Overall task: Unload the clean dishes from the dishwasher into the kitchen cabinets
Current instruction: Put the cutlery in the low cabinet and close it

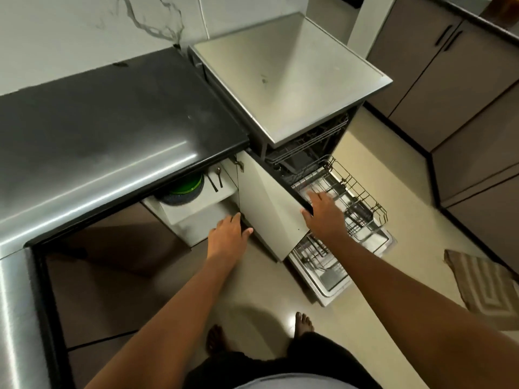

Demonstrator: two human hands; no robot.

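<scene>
Hands on the open beige cabinet door (269,203), left hand (229,234) in a grasping grip on its lower edge, right hand (323,211) gripping its top edge, green plates (186,185) stacked on the white cabinet shelf (202,203), empty wire dishwasher rack (351,197) pulled out beside the door, under the steel-topped dishwasher (289,77).

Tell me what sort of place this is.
A home kitchen, most likely: an open dishwasher with its lower rack pulled out, a dark countertop, and an open cabinet holding green plates and spoons.
</scene>
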